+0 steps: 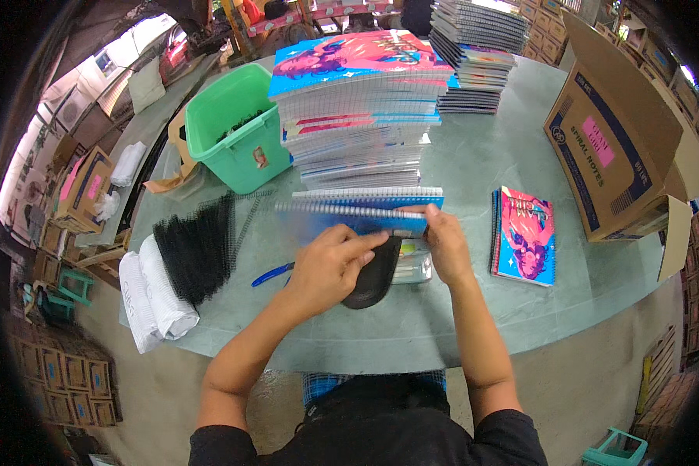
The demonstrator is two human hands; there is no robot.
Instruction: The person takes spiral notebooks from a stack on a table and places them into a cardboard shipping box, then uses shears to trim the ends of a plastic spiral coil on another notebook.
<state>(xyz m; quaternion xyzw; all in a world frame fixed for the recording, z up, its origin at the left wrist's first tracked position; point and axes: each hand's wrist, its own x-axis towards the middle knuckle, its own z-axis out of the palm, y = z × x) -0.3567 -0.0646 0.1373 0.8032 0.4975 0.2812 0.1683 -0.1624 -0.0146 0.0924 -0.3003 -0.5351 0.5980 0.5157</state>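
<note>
A blue notebook (349, 220) stands on edge in front of me, with a row of holes or coil loops along its top edge. My right hand (447, 239) pinches its right end between thumb and fingers. Closed against its near side is my left hand (334, 264), the index finger reaching toward the right hand. Behind it lies another notebook (380, 193), close to the tall notebook stack (357, 116). A dark, rounded flat object (371, 283) sits beneath my hands, beside a clear case (415, 262) partly covered by them. A blue pen (272, 274) rests to the left.
At left are black plastic coils (198, 245), white wrapped rolls (159, 291) and a green bin (245, 155). Colourful spiral notebooks (524, 237) lie at right, near an open cardboard box (598, 147). Farther back stands another notebook stack (478, 54).
</note>
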